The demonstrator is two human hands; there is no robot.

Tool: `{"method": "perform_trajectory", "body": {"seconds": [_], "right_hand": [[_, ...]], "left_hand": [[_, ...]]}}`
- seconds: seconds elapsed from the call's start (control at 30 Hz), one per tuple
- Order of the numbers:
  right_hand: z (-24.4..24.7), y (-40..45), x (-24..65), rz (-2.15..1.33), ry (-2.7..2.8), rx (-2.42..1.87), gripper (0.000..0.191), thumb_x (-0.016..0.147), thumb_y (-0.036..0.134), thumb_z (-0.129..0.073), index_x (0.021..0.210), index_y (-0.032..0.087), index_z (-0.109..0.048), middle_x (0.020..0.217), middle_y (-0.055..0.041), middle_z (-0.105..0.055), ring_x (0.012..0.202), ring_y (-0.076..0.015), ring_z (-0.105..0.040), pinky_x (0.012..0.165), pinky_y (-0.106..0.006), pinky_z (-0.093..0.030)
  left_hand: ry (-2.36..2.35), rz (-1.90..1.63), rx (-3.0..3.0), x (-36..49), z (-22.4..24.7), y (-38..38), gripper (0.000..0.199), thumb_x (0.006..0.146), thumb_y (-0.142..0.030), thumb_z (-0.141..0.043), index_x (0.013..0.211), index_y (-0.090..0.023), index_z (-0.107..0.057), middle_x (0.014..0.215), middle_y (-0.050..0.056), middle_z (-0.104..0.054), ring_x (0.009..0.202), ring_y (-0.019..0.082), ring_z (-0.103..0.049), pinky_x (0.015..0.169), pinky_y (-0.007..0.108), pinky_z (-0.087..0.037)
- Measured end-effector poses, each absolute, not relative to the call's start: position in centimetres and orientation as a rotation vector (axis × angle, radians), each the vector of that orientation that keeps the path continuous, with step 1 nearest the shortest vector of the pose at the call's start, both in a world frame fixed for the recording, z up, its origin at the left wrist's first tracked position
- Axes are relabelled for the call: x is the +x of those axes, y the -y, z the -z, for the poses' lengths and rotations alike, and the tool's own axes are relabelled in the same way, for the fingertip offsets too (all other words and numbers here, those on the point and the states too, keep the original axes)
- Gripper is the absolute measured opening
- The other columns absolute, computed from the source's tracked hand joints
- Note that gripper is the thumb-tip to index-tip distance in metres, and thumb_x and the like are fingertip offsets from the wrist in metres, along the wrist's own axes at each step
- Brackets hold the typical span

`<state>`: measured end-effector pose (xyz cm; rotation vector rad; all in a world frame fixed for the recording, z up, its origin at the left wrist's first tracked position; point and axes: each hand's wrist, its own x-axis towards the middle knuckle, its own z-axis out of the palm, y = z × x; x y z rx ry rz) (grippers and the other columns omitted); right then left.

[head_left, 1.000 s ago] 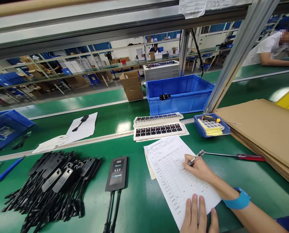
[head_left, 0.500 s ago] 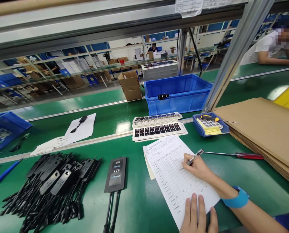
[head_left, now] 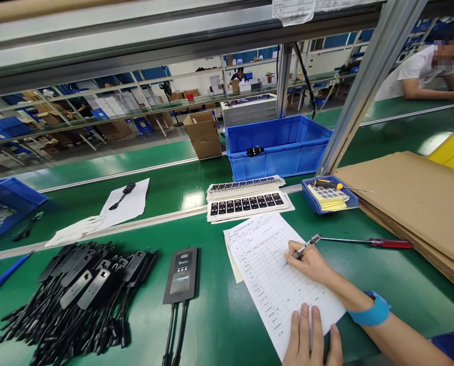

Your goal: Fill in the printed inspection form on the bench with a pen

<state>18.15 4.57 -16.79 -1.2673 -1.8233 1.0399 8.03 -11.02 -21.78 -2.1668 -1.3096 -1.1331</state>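
Observation:
A pen (head_left: pixel 306 246) is pinched in my right hand (head_left: pixel 311 264), its tip down at the middle of a printed paper form (head_left: pixel 265 284). A blue band circles that wrist. My left hand (head_left: pixel 311 338) lies flat on the lower part of the form, fingers spread. Left of the paper rests a black control box (head_left: pixel 180 275) with two cables. Farther left is a heap of black cabled devices (head_left: pixel 93 284). Just beyond the form lie stacked sticker sheets (head_left: pixel 246 206). A red-handled screwdriver (head_left: pixel 389 243) points toward the pen from the right.
A large blue bin (head_left: pixel 276 150) stands behind the stickers. Beside it are a small blue tray (head_left: pixel 328 195), a metal post (head_left: pixel 367 91) and stacked cardboard (head_left: pixel 405 198). A blue tool (head_left: pixel 7 274) lies at far left. Another person (head_left: pixel 421 71) leans on the far bench.
The view shifts very slightly. My right hand stays nearly in place with the pen on the form, and my left hand keeps its position.

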Motion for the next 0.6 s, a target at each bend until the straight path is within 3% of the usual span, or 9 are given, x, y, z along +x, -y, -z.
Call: {"method": "perform_trajectory", "body": {"seconds": [0.6], "right_hand": [[16.34,-4.8,18.47,-0.964,1.789,-1.323,0.031,0.078,0.033,-0.052,0.058,0.023,-0.032,0.052,0.0061,-0.031,0.052,-0.012,-0.029,0.051,-0.028,-0.025]], "left_hand": [[1.297,1.075,-2.197,7.84,21.4,11.12,0.019,0.092,-0.028,-0.057,0.107,-0.024,-0.068,0.108,0.007,-0.075,0.104,0.028,-0.069,0.084,0.04,-0.061]]}}
